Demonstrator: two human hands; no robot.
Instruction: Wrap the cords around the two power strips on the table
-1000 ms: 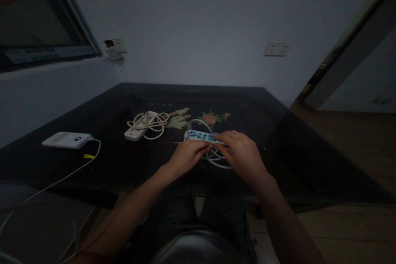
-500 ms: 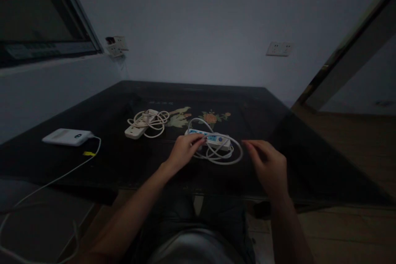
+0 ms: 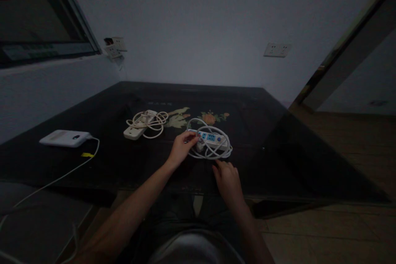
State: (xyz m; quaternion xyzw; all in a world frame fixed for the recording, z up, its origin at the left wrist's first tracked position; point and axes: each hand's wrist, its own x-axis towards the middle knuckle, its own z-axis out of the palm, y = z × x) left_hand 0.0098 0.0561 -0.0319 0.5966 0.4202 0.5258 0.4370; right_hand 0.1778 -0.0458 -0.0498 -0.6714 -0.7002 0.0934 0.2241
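On the dark table a white power strip with blue sockets lies under loops of its own white cable. My left hand is closed in a pinch on the cable at the strip's left end. Close to the near side of the coil is my right hand, thumb and index finger apart, its fingertips at the lower edge of the loops. Beside the left hand, farther back, rests a second white power strip with a cream cable tangled over it.
A white power bank with a white cord running off the table's left edge lies at the left. Near it is a yellow tag. Wall sockets sit above the black table, which has a painted flower.
My right hand has moved left and toward me, from the coil's right side to its near edge. The cable loop on the right now lies closer over the strip.
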